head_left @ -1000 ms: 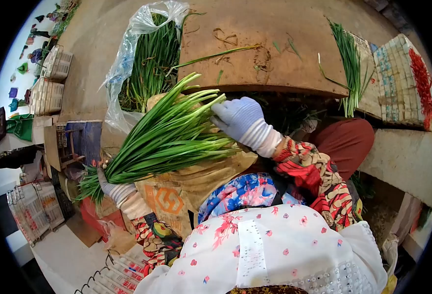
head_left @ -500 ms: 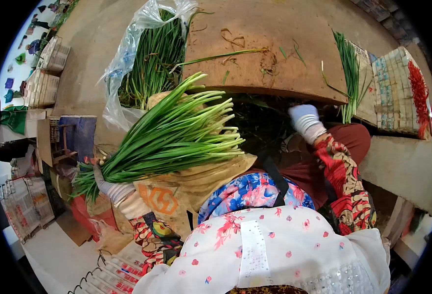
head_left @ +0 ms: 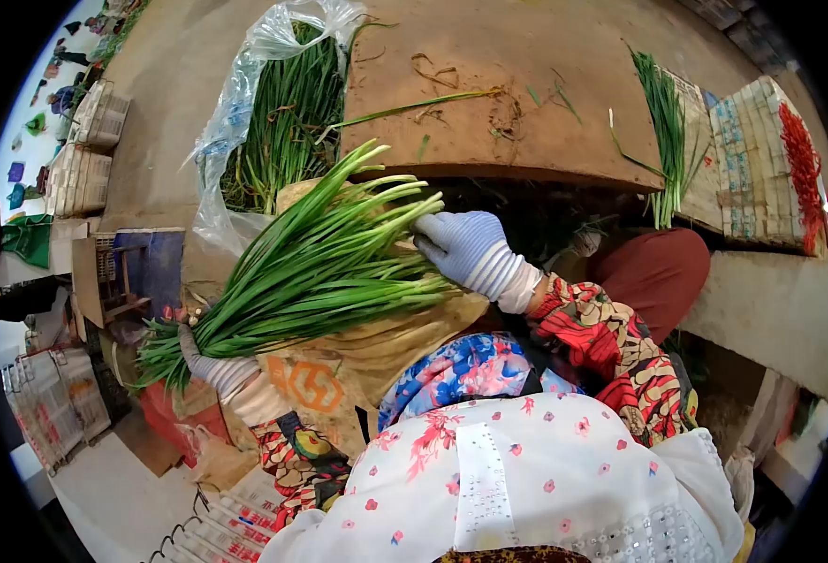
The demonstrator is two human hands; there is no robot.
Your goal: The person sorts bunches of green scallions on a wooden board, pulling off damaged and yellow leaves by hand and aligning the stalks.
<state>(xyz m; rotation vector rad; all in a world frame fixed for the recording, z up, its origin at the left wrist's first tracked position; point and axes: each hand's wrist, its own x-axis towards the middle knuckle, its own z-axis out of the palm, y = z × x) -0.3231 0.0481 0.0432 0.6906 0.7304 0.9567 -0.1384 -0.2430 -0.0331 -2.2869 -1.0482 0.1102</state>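
Observation:
A large bunch of garlic chives (head_left: 311,263) lies across my lap, its pale stalk ends fanned out to the right. My left hand (head_left: 209,364), in a grey glove, is wrapped round the leafy end at the left. At the stalk ends, my right hand (head_left: 465,246), in a blue-striped glove, has its fingers closed on some of the upper stalks. Its fingertips are partly hidden. A tan sack (head_left: 339,394) with an orange mark is spread under the bunch.
A clear plastic bag (head_left: 209,155) of chives stands beyond the bunch. Loose leaves lie on the wooden board (head_left: 564,141). To the right are a smaller chive bundle (head_left: 662,131) and a crate (head_left: 761,169) with red ties (head_left: 801,164). Stacked white crates (head_left: 81,178) stand at left.
My right hand has swung left from beside my knee to the stalk ends and closed on some of them. My left hand keeps its hold on the leafy end.

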